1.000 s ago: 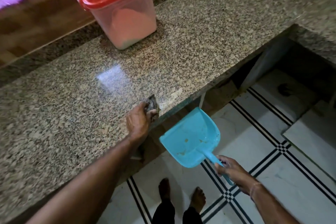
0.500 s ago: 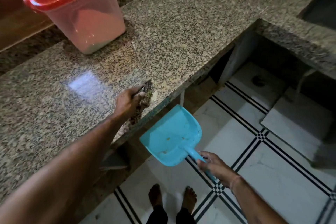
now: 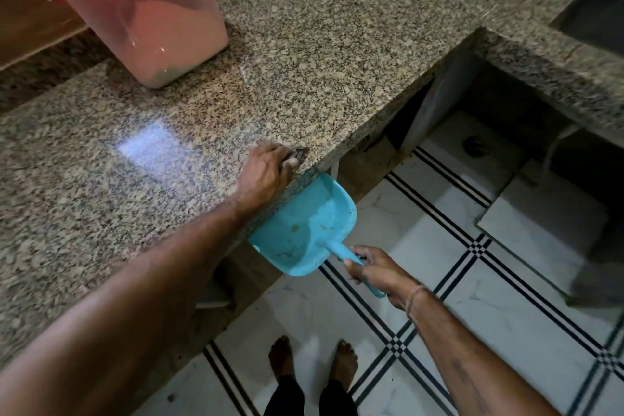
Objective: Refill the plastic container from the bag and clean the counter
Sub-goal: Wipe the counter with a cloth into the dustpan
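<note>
A clear plastic container (image 3: 152,27) with a red lid stands at the back left of the speckled granite counter (image 3: 337,44), partly filled with pale powder. My left hand (image 3: 265,172) presses a dark cloth (image 3: 299,155) flat at the counter's front edge. My right hand (image 3: 374,272) grips the handle of a blue dustpan (image 3: 304,226), whose mouth is tucked against and partly under the counter edge just below the cloth. A few crumbs lie in the pan. No bag is in view.
The counter turns a corner at the right (image 3: 557,71), with an open space beneath it. Below is a white tiled floor (image 3: 472,297) with black stripe lines. My bare feet (image 3: 314,358) stand close to the counter.
The dustpan has risen from hanging free below the edge to sit against the counter's front edge. My left hand has flattened the cloth onto the counter near the edge.
</note>
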